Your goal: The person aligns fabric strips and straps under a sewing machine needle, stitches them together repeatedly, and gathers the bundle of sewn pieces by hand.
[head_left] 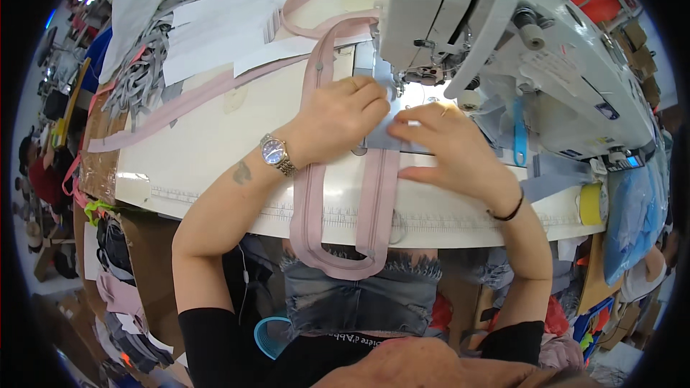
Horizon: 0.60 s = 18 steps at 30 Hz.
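Note:
A long pink zipper tape [309, 205] hangs in a loop over the table's front edge. One leg of the loop runs under my left hand [341, 118], whose fingers are curled together beside the needle area; what they pinch, if anything, is hidden. The other leg rises between my hands to the grey sewing plate. My right hand [453, 147] is over the plate's right side, with fingers and thumb apart and nothing visible between them. The white sewing machine [431, 21] stands just beyond, its presser foot [399, 88] close to my left fingertips and its lamp lit.
More pink tape [208, 97] lies across the white table [215, 151] at left. White paper sheets [223, 32] and a heap of grey strips [147, 65] are behind it. At right are a blue tool [519, 133], a yellow tape roll [591, 205] and a blue plastic bag [625, 230].

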Each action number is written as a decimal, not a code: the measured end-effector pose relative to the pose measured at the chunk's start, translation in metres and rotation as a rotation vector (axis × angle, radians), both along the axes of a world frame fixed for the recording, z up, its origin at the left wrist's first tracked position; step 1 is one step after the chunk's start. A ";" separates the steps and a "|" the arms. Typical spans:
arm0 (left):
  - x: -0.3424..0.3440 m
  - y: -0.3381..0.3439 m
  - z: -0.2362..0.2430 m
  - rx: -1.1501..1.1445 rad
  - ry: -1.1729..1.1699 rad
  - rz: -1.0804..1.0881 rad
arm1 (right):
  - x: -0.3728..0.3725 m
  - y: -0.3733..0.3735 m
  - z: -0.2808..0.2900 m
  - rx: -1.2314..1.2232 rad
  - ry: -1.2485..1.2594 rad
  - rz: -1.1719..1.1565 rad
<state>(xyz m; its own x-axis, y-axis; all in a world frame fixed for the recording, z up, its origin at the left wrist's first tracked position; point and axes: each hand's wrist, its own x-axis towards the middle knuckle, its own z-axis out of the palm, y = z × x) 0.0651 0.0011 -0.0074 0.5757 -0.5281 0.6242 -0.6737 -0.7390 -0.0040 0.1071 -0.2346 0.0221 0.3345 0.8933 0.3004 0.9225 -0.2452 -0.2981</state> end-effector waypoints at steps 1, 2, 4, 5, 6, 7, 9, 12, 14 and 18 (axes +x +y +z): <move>0.001 -0.001 -0.001 0.002 0.007 0.004 | -0.003 0.002 -0.008 0.067 -0.101 0.049; 0.000 -0.002 -0.002 0.014 0.032 0.013 | -0.005 0.007 -0.019 0.056 -0.244 0.080; -0.001 -0.006 -0.002 0.034 0.065 0.019 | -0.007 0.004 -0.024 0.086 -0.327 0.078; -0.001 -0.004 -0.003 0.005 0.056 0.015 | -0.007 0.006 -0.023 0.107 -0.425 0.081; -0.002 -0.003 -0.002 -0.024 0.046 0.009 | -0.008 0.007 -0.023 0.113 -0.422 0.082; -0.003 -0.002 -0.003 -0.019 0.049 0.010 | -0.010 0.007 -0.023 0.112 -0.430 0.071; -0.002 -0.009 -0.003 -0.021 0.059 0.006 | -0.010 0.003 -0.025 0.114 -0.437 0.053; 0.003 -0.013 -0.007 -0.020 0.062 -0.011 | -0.010 0.002 -0.030 0.091 -0.437 0.063; 0.005 -0.015 -0.006 -0.020 0.055 -0.016 | -0.010 0.003 -0.030 0.103 -0.449 0.064; 0.004 -0.015 -0.005 -0.014 0.079 -0.011 | -0.011 0.004 -0.030 0.104 -0.434 0.051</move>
<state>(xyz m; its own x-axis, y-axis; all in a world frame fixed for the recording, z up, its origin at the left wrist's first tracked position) 0.0692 -0.0137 -0.0123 0.6178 -0.5262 0.5844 -0.6795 -0.7312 0.0599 0.0962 -0.2304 -0.0080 0.1145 0.8631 0.4919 0.9777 -0.1858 0.0983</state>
